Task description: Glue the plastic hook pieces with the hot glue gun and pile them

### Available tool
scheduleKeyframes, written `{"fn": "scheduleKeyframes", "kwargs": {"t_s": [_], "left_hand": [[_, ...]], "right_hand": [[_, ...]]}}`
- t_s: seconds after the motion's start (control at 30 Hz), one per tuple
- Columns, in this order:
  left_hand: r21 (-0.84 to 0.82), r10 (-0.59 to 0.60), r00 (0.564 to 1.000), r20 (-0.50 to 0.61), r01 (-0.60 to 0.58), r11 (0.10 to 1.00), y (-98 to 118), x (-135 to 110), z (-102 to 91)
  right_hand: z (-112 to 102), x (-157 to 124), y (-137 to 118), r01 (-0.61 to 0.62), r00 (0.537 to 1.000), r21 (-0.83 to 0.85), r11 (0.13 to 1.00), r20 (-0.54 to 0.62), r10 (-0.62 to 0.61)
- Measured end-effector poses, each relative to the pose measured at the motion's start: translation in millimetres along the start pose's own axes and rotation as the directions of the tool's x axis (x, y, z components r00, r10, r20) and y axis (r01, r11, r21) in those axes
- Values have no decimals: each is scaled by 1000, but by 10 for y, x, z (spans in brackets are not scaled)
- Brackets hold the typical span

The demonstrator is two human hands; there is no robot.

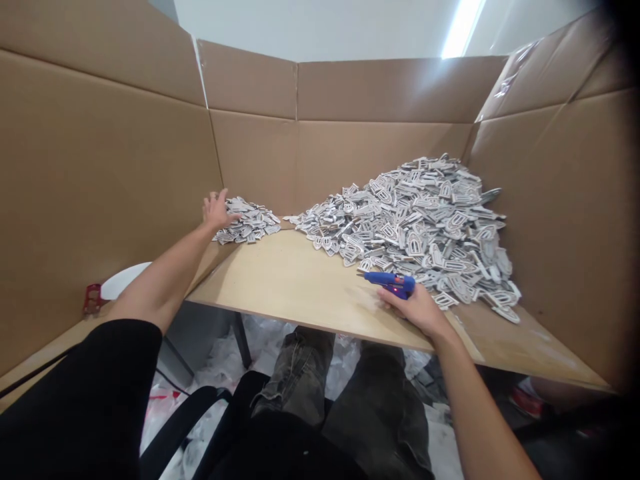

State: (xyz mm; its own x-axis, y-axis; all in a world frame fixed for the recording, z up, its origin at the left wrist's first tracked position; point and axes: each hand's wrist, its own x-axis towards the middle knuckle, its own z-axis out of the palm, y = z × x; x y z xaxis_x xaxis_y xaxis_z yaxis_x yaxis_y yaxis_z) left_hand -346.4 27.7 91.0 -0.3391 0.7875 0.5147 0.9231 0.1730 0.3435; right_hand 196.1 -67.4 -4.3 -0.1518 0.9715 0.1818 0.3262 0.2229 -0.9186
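My right hand (421, 309) grips a blue hot glue gun (388, 283) above the tabletop, nozzle to the left, a small red light glowing on its side. Over on the left, my left hand (217, 211) lies on the edge of a small pile of flat whitish-grey pieces (251, 223) with its fingers spread. Whether a fingertip touches one piece there is hard to see. A much larger heap of similar slotted, arch-shaped pieces (410, 217) rises behind and to the right of the glue gun.
Tall cardboard walls (345, 150) enclose the wooden table (265, 277) at the back and sides. At left stand a white rounded object (123, 279) and a red bracket-like item (93, 300). Crumpled plastic bags (227, 347) lie below the table's front edge.
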Motion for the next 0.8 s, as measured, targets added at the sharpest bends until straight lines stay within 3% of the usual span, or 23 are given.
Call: {"fn": "scheduleKeyframes", "kwargs": {"t_s": [0.07,0.13,0.27,0.4,0.53,0.63,0.8], "left_hand": [[51,-92,996,16,91,995,-40,-40,-12],[75,-105,991,77,100,992,-67,-120,56],[86,-84,995,57,79,993,-137,-211,223],[148,23,997,78,-34,988,-153,-224,325],[143,157,960,234,-193,971,31,-319,515],[19,271,918,290,-289,957,264,-428,709],[-238,372,865,336,-305,922,606,-570,938]], "right_hand": [[0,-3,-5,-5,1000,-3,1000,2,5],[1,-2,0,-7,1000,-5,1000,4,7],[2,13,26,8,1000,4,1000,16,-8],[2,23,40,3,1000,11,1000,16,-3],[8,20,38,15,1000,36,999,8,-15],[11,29,54,27,1000,57,998,6,-28],[3,55,98,26,1000,25,999,3,-26]]}}
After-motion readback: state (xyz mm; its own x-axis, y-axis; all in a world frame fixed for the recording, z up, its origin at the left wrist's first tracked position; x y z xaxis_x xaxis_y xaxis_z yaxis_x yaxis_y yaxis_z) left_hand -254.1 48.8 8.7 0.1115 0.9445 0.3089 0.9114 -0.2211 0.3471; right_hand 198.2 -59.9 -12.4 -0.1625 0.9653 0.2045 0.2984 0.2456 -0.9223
